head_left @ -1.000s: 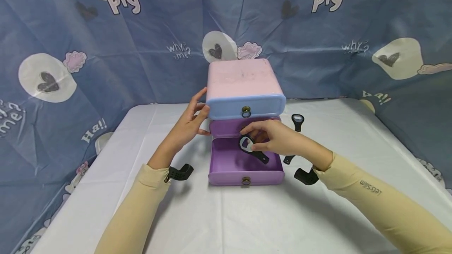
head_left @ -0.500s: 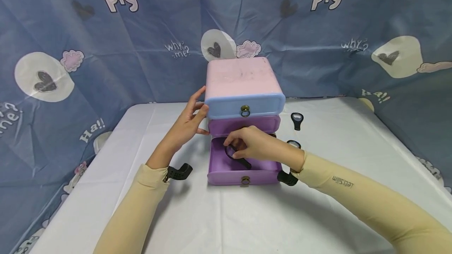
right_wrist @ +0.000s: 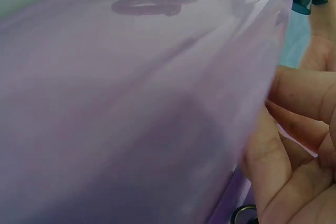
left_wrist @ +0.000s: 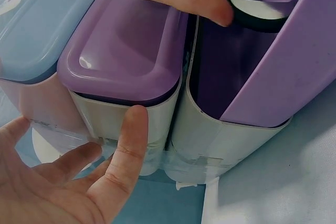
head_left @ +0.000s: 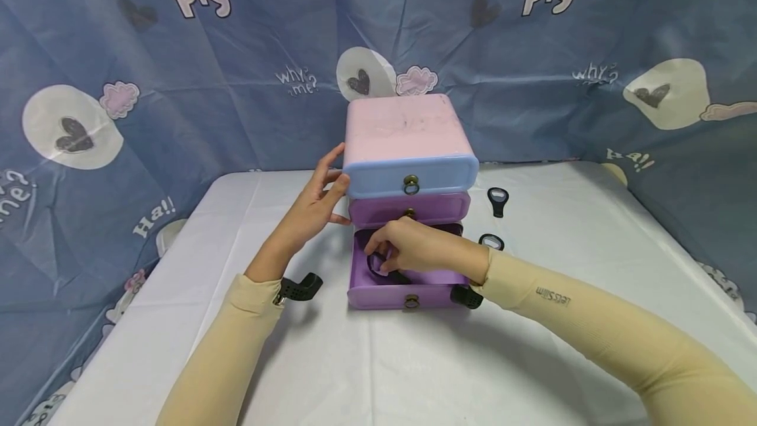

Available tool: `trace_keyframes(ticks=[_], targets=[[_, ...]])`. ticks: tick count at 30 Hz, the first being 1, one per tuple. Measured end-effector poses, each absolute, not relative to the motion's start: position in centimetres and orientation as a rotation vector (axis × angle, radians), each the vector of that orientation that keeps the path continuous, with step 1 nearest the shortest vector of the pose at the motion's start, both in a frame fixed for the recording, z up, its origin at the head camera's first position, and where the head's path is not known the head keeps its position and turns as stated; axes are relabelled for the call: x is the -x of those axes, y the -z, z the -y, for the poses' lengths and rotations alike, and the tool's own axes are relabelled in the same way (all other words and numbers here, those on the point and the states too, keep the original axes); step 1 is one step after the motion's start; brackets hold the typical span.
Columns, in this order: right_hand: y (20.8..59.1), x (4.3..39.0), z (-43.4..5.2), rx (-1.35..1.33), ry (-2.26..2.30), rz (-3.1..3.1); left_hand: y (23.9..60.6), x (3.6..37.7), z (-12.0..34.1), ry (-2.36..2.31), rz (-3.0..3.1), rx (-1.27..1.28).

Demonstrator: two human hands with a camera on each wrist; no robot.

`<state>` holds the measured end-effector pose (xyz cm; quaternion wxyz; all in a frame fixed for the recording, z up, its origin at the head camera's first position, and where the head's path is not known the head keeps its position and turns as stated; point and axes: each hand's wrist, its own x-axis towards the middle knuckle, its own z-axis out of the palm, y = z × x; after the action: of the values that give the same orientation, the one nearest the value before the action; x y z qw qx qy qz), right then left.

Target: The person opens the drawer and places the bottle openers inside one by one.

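Observation:
A bottle opener [head_left: 375, 269] with a black handle and a round head is pinched by the fingers of my right hand [head_left: 422, 246]. It is inside the pulled-out bottom purple drawer [head_left: 378, 298] in the head view. The left wrist view shows the opener's pale plate [left_wrist: 252, 10] with a rounded cutout. My left hand [head_left: 309, 215] is spread against the left side of the small chest of drawers [head_left: 408, 127], its thumb near the side edge of the middle drawer [left_wrist: 126, 51]. The drawer front hides most of the right hand's work in the right wrist view.
Two more bottle openers lie on the white-covered table right of the chest: a farther one [head_left: 498, 201] and a nearer one [head_left: 491, 242], partly hidden by the right arm. A blue printed cloth [head_left: 266, 110] hangs behind. The upper blue drawer [head_left: 378, 179] is shut.
My right hand has moved left and lower into the open drawer, carrying the bottle opener. The nearer opener on the table has come more into view. My left hand stays in place.

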<state>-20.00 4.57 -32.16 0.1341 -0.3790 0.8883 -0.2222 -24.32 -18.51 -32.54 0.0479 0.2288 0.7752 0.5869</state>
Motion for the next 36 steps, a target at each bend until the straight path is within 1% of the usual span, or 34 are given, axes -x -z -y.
trace_keyframes(ticks=[14, 28, 36], targets=[[31.8, 20.4, -2.9, 0.993, 0.511, -2.523, 32.7, 24.4, 18.6, -1.772, -2.369, -0.706], [32.5, 20.5, -2.4, 1.012, 0.403, -2.535, 32.5, 24.3, 18.3, -1.777, -2.369, -0.716], [32.1, 20.3, -2.7, 1.012, 0.41, -2.518, 32.5, 24.3, 18.5, -1.788, -2.363, -0.712]])
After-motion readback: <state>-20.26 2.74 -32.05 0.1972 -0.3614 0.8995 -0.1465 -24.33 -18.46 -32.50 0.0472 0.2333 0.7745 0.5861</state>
